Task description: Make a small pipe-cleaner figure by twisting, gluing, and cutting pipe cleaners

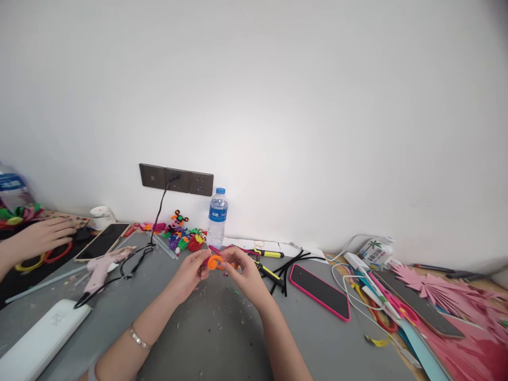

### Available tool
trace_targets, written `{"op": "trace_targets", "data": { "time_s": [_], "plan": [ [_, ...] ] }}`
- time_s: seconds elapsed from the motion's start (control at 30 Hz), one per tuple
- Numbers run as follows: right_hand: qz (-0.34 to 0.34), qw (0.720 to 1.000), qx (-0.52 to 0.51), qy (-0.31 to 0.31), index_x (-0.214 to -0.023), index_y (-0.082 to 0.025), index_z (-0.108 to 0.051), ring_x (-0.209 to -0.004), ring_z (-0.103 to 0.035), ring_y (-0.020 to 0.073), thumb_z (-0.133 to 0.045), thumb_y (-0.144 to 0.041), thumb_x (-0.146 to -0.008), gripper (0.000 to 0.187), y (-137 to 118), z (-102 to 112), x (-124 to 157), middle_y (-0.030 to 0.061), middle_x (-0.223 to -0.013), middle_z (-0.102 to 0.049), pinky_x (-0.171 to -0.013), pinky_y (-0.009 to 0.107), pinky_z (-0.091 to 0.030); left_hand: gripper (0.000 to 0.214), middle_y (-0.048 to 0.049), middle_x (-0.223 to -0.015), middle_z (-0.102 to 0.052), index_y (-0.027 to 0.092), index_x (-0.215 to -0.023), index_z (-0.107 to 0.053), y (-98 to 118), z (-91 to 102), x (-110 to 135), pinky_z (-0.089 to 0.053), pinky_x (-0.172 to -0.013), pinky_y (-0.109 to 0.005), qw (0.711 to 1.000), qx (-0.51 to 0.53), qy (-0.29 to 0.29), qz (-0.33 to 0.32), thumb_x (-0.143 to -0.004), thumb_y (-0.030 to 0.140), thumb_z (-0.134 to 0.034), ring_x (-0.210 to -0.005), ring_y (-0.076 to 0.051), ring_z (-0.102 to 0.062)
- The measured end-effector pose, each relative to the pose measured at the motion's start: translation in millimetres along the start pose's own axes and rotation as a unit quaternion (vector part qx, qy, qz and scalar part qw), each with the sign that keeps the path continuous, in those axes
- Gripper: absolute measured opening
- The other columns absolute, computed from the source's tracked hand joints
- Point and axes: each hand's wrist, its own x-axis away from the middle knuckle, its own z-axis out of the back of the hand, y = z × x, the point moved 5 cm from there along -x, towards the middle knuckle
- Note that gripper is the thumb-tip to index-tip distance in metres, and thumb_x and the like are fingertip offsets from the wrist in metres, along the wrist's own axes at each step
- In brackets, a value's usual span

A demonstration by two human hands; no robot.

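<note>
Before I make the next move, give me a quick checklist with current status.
1. Left hand on the orange coil: ok.
2. Right hand on the same piece: ok.
3. Water bottle upright, cap on: ok.
4. Black strips laid apart from each other: not ok, they overlap.
5. Co-worker's hand away from the coil: ok.
6. Glue gun hot or cold: cannot tell.

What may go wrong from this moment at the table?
The bottle stands close behind the left hand and right hand; a bump might topple it. The black cable loops beside the glue gun; a sideways reach might snag it. The orange coil, held between both hands, might loosen if the grip slips.
</note>
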Motion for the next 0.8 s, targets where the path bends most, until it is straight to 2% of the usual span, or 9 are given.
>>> {"op": "trace_targets", "data": {
  "time_s": [0.17, 0.43, 0.63, 0.7, 0.8],
  "plan": [
    [-0.012, 1.000, 0.001, 0.008, -0.085, -0.021, -0.058, -0.067, -0.053, 0.0144, -0.059, -0.035, -0.086, 0.015, 0, -1, 0, 0.0001, -0.078, -0.059, -0.062, 0.027, -0.040, 0.036, 0.0073, -0.051, -0.041, 0.015, -0.063, -0.055, -1, -2.5, 0, -0.027, -0.044, -0.020, 1.000, 0.019, -0.014, 0.009, -0.073, 0.044, -0.071, -0.043, -0.005, -0.032],
    [-0.005, 0.999, -0.032, -0.009, -0.094, -0.021, -0.057, -0.070, -0.053, 0.0145, -0.057, -0.040, -0.088, 0.020, -4, -8, 0, 0.0009, -0.079, -0.059, -0.063, 0.026, -0.042, 0.029, 0.0048, -0.058, -0.048, 0.014, -0.069, -0.059, -5, -2.3, 1, -0.032, -0.047, -0.020, 0.998, 0.054, -0.026, 0.027, -0.076, 0.040, -0.071, -0.048, -0.006, -0.039],
    [-0.021, 0.996, -0.081, -0.010, -0.091, -0.020, -0.059, -0.069, -0.055, 0.0154, -0.056, -0.045, -0.087, 0.026, 5, -3, 0, 0.0025, -0.080, -0.061, -0.062, 0.027, -0.046, 0.029, 0.0066, -0.058, -0.046, 0.016, -0.076, -0.062, -3, 0.0, -1, -0.031, -0.046, -0.019, 0.995, 0.094, -0.017, 0.006, -0.077, 0.043, -0.069, -0.046, -0.005, -0.035],
    [-0.026, 0.997, -0.066, -0.026, -0.087, -0.020, -0.060, -0.067, -0.055, 0.0153, -0.057, -0.045, -0.087, 0.025, 5, -1, 0, 0.0023, -0.078, -0.062, -0.061, 0.027, -0.045, 0.028, 0.0062, -0.058, -0.046, 0.016, -0.079, -0.064, -1, 1.2, -1, -0.035, -0.049, -0.019, 0.996, 0.093, -0.018, 0.004, -0.075, 0.042, -0.072, -0.048, -0.006, -0.038],
    [-0.016, 0.999, -0.013, -0.044, -0.081, -0.020, -0.065, -0.067, -0.052, 0.0152, -0.061, -0.042, -0.085, 0.022, 1, 2, 0, 0.0023, -0.078, -0.062, -0.060, 0.027, -0.042, 0.025, 0.0015, -0.068, -0.056, 0.016, -0.086, -0.069, 1, 1.7, 0, -0.043, -0.060, -0.022, 0.997, 0.063, -0.037, 0.010, -0.072, 0.036, -0.076, -0.059, -0.009, -0.049]
  ]
}}
